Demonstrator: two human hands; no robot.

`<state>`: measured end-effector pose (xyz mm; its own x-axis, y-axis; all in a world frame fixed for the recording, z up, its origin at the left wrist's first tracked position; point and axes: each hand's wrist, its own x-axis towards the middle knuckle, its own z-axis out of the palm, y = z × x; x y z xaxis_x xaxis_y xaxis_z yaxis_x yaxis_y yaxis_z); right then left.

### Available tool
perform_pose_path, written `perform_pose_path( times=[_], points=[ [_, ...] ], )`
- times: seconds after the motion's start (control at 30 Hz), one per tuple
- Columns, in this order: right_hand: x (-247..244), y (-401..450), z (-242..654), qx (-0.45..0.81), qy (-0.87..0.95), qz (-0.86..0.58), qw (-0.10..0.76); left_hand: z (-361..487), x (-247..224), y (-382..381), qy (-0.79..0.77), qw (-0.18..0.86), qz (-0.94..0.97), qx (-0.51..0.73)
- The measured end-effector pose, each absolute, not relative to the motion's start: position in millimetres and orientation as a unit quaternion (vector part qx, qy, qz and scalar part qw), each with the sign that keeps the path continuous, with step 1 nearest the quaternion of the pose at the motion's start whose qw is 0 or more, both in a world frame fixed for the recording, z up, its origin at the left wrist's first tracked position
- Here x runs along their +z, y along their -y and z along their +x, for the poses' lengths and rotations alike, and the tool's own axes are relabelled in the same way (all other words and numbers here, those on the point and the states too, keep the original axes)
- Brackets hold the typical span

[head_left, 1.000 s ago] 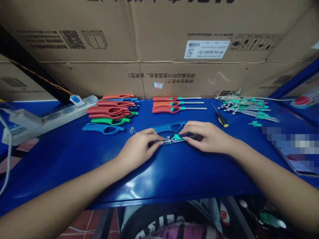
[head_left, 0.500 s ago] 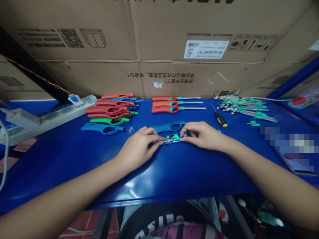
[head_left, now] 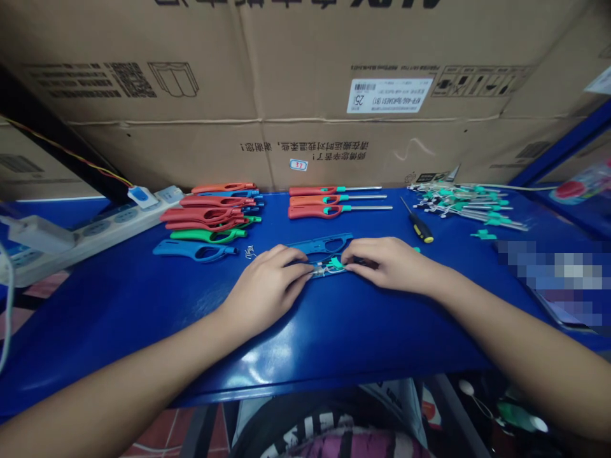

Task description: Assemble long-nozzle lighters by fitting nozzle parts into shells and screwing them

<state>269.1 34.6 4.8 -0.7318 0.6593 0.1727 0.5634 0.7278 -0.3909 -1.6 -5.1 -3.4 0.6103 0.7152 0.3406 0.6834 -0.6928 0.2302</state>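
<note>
A blue lighter shell half [head_left: 316, 275] lies on the blue table with its inner parts showing, among them a green trigger piece [head_left: 335, 263] and pale wires. My left hand [head_left: 267, 283] pinches it near its left end, thumb and index finger pressed together. At its right end my right hand [head_left: 389, 262] has thumb and fingertips closed on it, beside the green piece. Part of the shell is hidden under my fingers. Just behind it lies the other blue shell half [head_left: 329, 243], apart from my hands. Several small screws [head_left: 250, 252] lie left of it.
Coloured lighter shells [head_left: 210, 216] are piled at the left beside a power strip [head_left: 114, 222]. Three assembled lighters [head_left: 317, 212] lie at the back middle. A screwdriver [head_left: 420, 228], metal-tube parts with green pieces [head_left: 477, 207] and a phone [head_left: 548, 299] are at the right. A cardboard box [head_left: 267, 95] stands behind.
The view has shifted slightly. Both hands keep their hold on the lighter shell half, with the right fingertips moved a little at the green piece.
</note>
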Motion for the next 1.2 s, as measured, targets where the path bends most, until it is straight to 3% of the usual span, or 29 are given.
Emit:
perform_pose_path(
  times=[0.23,0.67,1.2],
  points=[
    [6.0,-38.4,272.1,0.232,0.905,-0.309,0.177,4.3,-2.7,13.0,-0.382,0.048,0.903,0.191],
    [6.6,-34.8,270.6,0.140,0.929,-0.310,0.144,5.3,-9.1,13.3,-0.333,0.082,0.928,0.144],
    [1.8,-38.4,268.4,0.202,0.915,-0.294,0.189,6.3,-12.2,11.6,-0.332,0.118,0.921,0.167]
  ],
)
